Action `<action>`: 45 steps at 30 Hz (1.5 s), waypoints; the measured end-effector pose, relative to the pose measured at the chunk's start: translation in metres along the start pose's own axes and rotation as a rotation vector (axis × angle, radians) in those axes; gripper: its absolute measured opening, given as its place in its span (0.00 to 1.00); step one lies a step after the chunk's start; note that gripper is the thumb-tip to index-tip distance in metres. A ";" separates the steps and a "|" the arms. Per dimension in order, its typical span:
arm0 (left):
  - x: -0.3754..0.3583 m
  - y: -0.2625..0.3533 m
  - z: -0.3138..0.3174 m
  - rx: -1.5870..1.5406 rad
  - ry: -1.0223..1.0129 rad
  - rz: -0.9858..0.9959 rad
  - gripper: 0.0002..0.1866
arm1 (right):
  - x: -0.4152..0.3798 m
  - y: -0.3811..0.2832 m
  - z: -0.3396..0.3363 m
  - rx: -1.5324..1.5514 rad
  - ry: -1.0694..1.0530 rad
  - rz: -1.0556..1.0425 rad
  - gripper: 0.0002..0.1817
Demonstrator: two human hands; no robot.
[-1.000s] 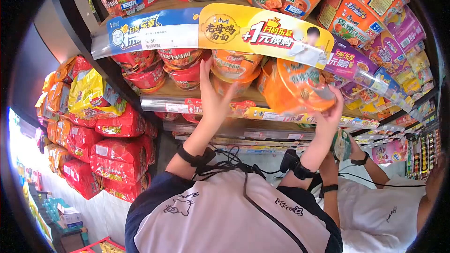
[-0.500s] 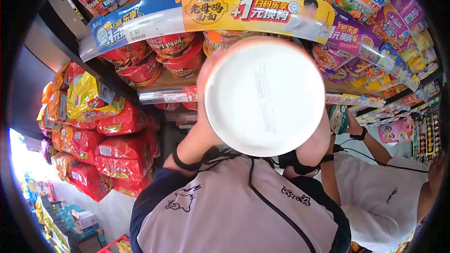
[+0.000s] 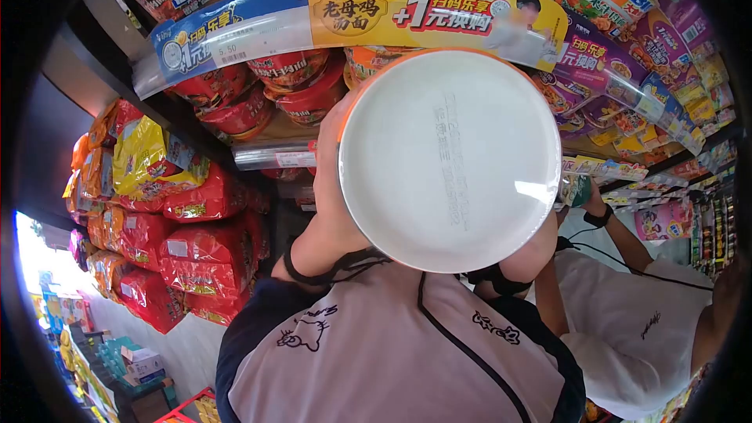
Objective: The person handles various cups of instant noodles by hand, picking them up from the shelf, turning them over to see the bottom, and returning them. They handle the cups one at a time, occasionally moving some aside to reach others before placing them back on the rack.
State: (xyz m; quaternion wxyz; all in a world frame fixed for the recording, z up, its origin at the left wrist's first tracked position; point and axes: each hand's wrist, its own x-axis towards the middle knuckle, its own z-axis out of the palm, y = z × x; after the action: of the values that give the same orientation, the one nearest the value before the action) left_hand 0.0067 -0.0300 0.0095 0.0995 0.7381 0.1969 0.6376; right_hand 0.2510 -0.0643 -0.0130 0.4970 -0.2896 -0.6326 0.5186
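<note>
A round tub with a white base and an orange rim [image 3: 450,160] is held up close to the camera, its flat base with faint printed text facing me. My left hand [image 3: 333,188] is wrapped round the tub's left side, its fingertips hidden behind it. On the lower right side, my right hand [image 3: 536,247] supports the tub, mostly hidden behind it. Red noodle tubs [image 3: 305,98] stand on the shelf just behind, under a curved yellow and blue price strip [image 3: 345,12].
Red noodle packs [image 3: 207,258] are stacked at the left, with a yellow pack [image 3: 157,158] on top. A co-worker in a light shirt [image 3: 627,313] stands close at the right, one hand at a green tub [image 3: 577,190]. Purple tubs [image 3: 658,39] fill the upper right shelf.
The tub has come slightly nearer the camera and looks larger. Its printed text is sharper, and a bright reflection now shows on its base.
</note>
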 end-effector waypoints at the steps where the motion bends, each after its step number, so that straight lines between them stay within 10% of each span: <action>1: 0.000 -0.005 0.001 0.064 0.019 0.058 0.51 | 0.001 0.001 0.000 -0.030 0.001 -0.025 0.21; 7: -0.022 -0.006 0.007 0.320 -0.024 0.483 0.38 | -0.005 0.003 -0.010 0.073 0.091 -0.084 0.25; 15: -0.041 -0.031 0.039 0.283 -0.132 0.571 0.27 | -0.033 0.041 -0.032 0.434 0.290 -0.218 0.34; 21: -0.044 -0.040 0.029 0.421 -0.266 0.230 0.21 | -0.018 0.033 -0.051 0.315 0.211 -0.282 0.46; 24: -0.015 -0.057 0.021 0.403 -0.025 0.063 0.35 | -0.008 0.028 -0.043 0.158 0.581 -0.270 0.58; 32: 0.027 -0.076 0.027 0.102 0.067 -0.446 0.51 | 0.072 0.040 -0.049 -0.279 0.633 -0.356 0.57; 45: 0.022 -0.095 0.031 0.102 0.074 -0.531 0.54 | 0.129 0.062 -0.059 -0.672 0.611 -0.284 0.52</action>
State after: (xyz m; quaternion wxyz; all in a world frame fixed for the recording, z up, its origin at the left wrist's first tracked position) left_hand 0.0245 0.0678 -0.0137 0.2185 0.6408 0.4189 0.6051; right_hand 0.2524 0.0899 -0.0313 0.6049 -0.4842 -0.6236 0.1035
